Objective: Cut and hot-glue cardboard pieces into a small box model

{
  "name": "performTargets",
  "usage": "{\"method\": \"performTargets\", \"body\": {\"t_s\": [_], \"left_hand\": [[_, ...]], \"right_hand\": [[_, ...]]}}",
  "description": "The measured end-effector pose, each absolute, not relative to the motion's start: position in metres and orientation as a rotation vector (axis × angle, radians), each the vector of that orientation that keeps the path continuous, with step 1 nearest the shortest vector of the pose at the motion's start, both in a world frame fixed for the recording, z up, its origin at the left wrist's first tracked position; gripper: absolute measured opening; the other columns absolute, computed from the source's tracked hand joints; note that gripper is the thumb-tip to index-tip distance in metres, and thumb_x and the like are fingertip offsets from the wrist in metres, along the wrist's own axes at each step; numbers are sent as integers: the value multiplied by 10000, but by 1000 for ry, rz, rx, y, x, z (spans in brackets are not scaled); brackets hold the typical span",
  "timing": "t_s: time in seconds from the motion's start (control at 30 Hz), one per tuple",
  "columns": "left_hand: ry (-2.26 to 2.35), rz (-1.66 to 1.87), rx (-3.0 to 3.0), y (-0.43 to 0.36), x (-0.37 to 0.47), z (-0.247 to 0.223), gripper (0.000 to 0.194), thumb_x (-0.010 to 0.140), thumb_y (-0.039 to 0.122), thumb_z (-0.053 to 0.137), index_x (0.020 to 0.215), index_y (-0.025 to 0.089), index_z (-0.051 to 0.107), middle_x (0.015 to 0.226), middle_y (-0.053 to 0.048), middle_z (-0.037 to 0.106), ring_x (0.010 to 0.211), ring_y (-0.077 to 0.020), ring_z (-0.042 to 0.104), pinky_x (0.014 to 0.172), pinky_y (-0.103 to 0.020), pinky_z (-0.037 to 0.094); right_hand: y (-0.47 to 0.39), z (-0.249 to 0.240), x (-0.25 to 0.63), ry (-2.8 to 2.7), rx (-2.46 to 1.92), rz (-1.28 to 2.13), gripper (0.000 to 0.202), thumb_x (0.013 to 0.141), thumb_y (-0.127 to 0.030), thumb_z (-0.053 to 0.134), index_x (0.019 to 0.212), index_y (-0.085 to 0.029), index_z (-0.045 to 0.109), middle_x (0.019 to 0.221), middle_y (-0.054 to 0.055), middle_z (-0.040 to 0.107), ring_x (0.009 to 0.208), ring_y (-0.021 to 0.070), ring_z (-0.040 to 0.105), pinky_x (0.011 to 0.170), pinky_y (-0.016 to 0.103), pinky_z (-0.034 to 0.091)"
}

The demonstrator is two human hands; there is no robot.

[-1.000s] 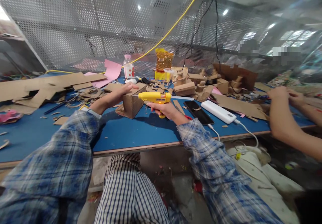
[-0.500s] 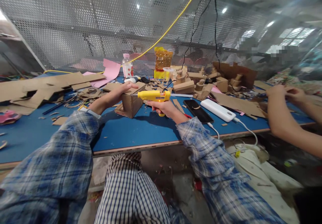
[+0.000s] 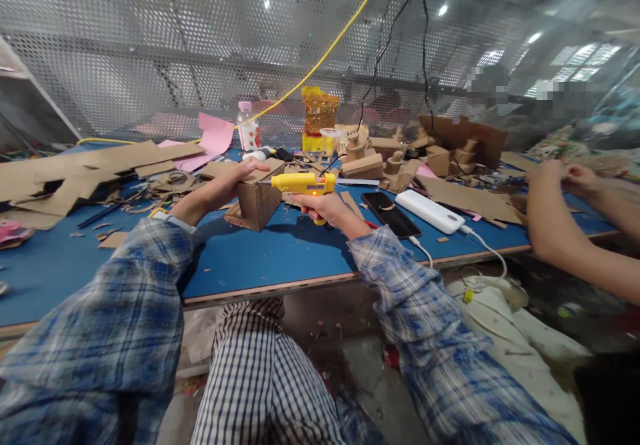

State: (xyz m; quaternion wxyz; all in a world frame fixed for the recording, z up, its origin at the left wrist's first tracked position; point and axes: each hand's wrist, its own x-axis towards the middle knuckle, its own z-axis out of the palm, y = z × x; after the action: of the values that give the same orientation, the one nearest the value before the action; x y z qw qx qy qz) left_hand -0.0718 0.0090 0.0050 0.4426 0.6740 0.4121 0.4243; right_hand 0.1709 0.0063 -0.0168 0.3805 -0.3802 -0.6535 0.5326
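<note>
Cardboard box (image 3: 260, 205) is held at its top by our left hand (image 3: 233, 181); just right of it, our right hand (image 3: 326, 209) grips the yellow glue gun (image 3: 299, 183), tip by the upper edge. We seem to be gluing; the next move calls for steady aim.

Single head-worn view, from above lap in checked trousers (image 3: 265, 391), just behind near edge of blue flat-topped desk (image 3: 260, 258). Faces forward and down across to far edge, grey perforated metal screen (image 3: 150, 65) beyond. Close: blue-and-white plaid sleeves (image 3: 115, 318) loom large at bottom.
</note>
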Motion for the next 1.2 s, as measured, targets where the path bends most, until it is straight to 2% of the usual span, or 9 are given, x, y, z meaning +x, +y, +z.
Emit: {"method": "performTargets", "body": {"t_s": [0.27,0.57,0.9,1.2], "left_hand": [[1051,1060,1704,7,-70,8,569,759,650,637,1106,199,613,1048,-79,658,918,-266,623,787,-363,499],[1055,1024,1690,10,-71,8,403,758,457,635,1072,213,562,1048,-59,641,898,-251,621,776,-372,495],[1079,1030,1742,9,-70,8,426,755,468,610,1090,207,578,1020,-64,639,930,-279,616,858,-428,500],[1089,1024,1732,7,-69,11,443,728,467,613,1068,194,534,1015,-60,614,877,-237,584,780,-354,459]], "right_hand": [[7,-15,172,-1639,-990,1363,276,779,-336,809,672,-192,598,492,-65,541,351,32,367,331,176,278],[9,-15,173,-1662,-1045,1276,281,800,-306,784,647,-189,580,480,-67,531,340,28,363,326,170,273],[11,-16,172,-1668,-1091,1239,286,777,-335,804,664,-194,583,475,-68,528,337,29,364,315,162,279],[12,-15,172,-1656,-1120,1215,266,842,-304,757,686,-179,581,480,-79,510,338,24,369,332,163,287]]}}
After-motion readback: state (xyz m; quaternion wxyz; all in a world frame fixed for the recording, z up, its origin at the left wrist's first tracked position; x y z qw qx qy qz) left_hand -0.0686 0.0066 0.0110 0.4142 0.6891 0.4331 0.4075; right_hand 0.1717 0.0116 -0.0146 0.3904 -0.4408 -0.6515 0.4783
